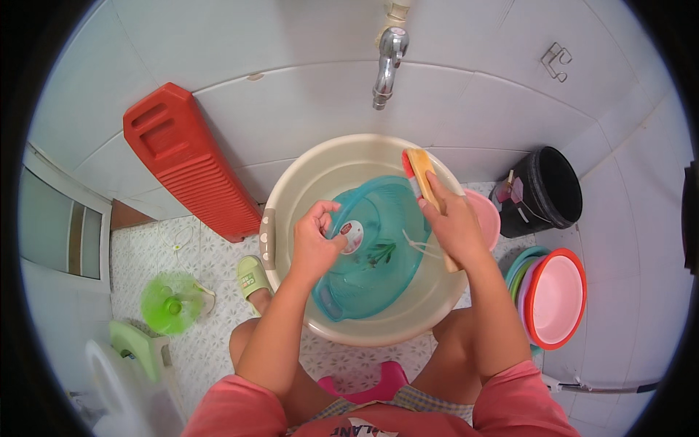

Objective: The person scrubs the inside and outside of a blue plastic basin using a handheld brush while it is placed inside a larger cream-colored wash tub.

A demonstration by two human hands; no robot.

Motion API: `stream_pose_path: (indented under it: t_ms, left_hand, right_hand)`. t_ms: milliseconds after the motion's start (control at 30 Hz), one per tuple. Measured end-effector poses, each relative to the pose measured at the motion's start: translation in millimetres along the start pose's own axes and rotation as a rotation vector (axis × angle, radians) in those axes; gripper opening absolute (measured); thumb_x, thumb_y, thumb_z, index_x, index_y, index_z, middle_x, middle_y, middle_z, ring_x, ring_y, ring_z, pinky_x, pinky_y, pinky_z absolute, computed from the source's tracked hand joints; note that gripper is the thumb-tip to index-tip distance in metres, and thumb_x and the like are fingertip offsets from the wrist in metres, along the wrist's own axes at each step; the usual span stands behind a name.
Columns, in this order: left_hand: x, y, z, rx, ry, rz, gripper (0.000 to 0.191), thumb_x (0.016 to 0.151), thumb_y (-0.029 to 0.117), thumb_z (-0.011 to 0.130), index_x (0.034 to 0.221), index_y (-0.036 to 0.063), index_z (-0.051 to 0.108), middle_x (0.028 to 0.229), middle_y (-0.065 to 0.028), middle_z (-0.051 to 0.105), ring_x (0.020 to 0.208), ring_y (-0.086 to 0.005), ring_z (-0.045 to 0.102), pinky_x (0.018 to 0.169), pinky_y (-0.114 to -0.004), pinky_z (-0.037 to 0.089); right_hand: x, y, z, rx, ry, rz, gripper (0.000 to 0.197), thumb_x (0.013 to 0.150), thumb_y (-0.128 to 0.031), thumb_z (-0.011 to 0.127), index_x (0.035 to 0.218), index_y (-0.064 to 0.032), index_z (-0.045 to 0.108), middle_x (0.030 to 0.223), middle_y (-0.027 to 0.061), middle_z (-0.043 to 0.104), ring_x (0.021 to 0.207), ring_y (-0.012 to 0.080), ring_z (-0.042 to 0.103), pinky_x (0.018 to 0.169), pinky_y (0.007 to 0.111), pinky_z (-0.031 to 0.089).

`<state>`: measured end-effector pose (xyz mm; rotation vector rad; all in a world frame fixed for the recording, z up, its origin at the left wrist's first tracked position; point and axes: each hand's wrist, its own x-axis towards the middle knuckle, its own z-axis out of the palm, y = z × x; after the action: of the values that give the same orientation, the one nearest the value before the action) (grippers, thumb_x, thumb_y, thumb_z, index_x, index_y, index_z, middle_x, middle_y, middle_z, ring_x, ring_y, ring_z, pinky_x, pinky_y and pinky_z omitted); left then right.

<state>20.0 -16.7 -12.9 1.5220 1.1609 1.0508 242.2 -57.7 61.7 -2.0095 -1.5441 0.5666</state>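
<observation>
A large cream plastic tub (366, 337) stands on the floor between my knees, with a teal plastic basin (401, 284) tilted inside it. My left hand (317, 243) grips the teal basin's left rim, thumb inside near a round label (351, 236). My right hand (456, 224) holds a scrub brush (423, 169) by its wooden back, the red and white bristles facing left, over the tub's right part. A pale cord loop hangs near the brush's lower end. Green leaves, or a print of them, show at the teal basin's bottom; I cannot tell which.
A red plastic washboard (191, 164) leans on the wall at left, under which a green fan (173, 306) stands. A chrome tap (387, 68) juts above the tub. At right are a pink basin (483, 218), a black bucket (546, 191) and stacked basins (557, 299).
</observation>
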Motion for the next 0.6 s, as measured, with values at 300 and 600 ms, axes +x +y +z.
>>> stream_pose_path:
  t_ms: [300,600]
  left_hand:
    - [10,-7,-21,-0.158,0.008,-0.167,0.059,0.068,-0.004,0.049,0.127,-0.0008,0.051,0.069,0.0021,0.053,0.06,-0.004,0.044,0.058,-0.018,0.036]
    - [17,-28,-22,0.02,0.213,-0.278,0.034,0.095,0.017,0.042,0.118,-0.0025,0.057,0.095,-0.0069,0.064,0.085,-0.0124,0.055,0.079,-0.026,0.044]
  right_hand:
    - [3,2,73,0.452,-0.036,-0.026,0.056,0.088,-0.017,0.052,0.14,-0.013,0.033,0.094,0.0169,0.065,0.085,0.0332,0.063,0.078,0.038,0.046]
    - [-22,-13,109,0.512,-0.264,-0.225,0.054,0.089,-0.016,0.051,0.141,-0.017,0.034,0.099,0.0166,0.063,0.084,0.0309,0.061,0.074,0.037,0.046]
